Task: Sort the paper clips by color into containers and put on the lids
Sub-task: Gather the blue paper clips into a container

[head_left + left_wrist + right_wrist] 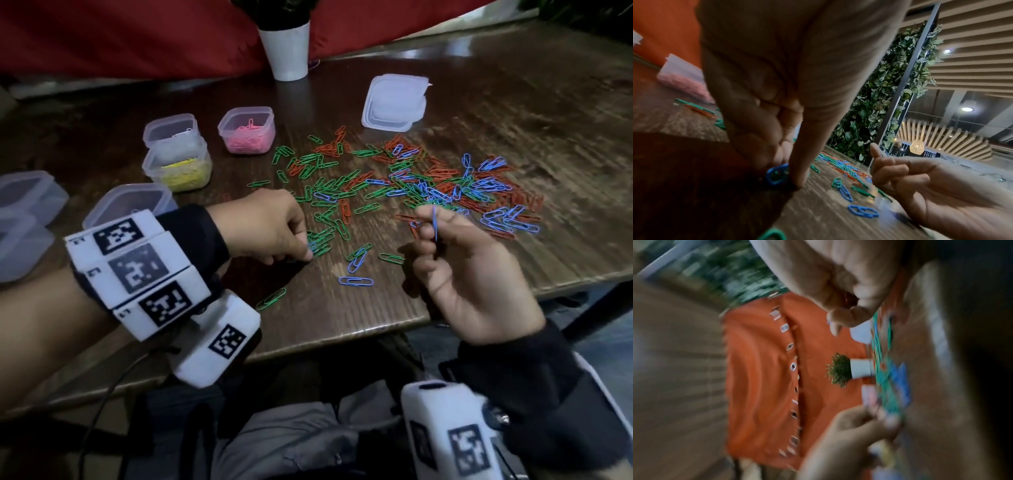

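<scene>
Here the left hand [270, 226] reaches down to the wooden bench [513, 113], its fingers [799, 175] curled and pinching blue paper clips [777, 174] against the surface at the near edge of the mixed pile of green, red and blue clips [411, 185]. The right hand [469, 274] is raised just above the bench on the near side of that pile, palm up, thumb and forefinger closed on a single blue paper clip [435, 222] held upright; the other fingers curl loosely. Beyond the pile from the person lies a stack of clear lids [394, 102]. Left of the pile stand open clear containers: one with pink clips [247, 132], one with yellow clips [178, 171], one with a few white clips [171, 132], and one partly hidden behind the left wrist band [132, 200], its contents unreadable. Further lidded containers [27, 212] are cut off at the frame's left edge. A white plant pot [286, 49] stands beyond the pink container. The right wrist view is motion-blurred; little in it can be made out.
</scene>
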A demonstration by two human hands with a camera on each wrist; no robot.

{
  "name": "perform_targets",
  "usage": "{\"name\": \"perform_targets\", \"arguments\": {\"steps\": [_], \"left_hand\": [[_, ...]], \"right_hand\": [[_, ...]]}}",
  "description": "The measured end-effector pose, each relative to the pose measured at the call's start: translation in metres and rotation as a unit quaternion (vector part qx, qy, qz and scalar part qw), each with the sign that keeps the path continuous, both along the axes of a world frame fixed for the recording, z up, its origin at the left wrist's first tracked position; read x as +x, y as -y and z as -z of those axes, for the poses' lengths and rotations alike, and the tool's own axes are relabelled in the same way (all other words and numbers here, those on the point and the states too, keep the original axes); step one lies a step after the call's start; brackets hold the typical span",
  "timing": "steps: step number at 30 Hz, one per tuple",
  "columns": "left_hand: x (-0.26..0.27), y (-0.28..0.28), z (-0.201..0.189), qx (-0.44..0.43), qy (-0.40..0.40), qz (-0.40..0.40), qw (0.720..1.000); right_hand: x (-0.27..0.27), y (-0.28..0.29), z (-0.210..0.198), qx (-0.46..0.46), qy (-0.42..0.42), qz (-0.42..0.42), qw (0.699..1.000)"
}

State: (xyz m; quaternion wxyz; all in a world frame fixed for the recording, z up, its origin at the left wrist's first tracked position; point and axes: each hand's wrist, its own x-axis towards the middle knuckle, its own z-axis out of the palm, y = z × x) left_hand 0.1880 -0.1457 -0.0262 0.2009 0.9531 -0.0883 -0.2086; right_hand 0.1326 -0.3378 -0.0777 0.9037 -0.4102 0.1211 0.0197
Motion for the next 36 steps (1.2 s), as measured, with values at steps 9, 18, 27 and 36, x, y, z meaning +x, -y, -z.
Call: {"name": "perform_targets", "arguments": {"steps": [9,18,27,36], "left_hand": [[0.0,0.029,-0.028,-0.053,0.126,0.067,0.988],[-0.01,0.09,-0.025,-0.186,0.119,0.144,0.965],[-0.022,0.04,0.001,-0.002,0.083,0.174,0.981],[-0.019,0.036,0.008,0.026,0.093,0.145,0.985]], "right_hand": [[0.007,-0.002,0.004,0.173,-0.008,0.029,0.984],[0.003,-0.004,-0.009,0.264,0.083,-0.053,0.96],[0.0,0.029,-0.004,0.26,0.022,0.041,0.964],[-0.004,0.028,-0.008,0.245,0.029,0.043,0.968]]}}
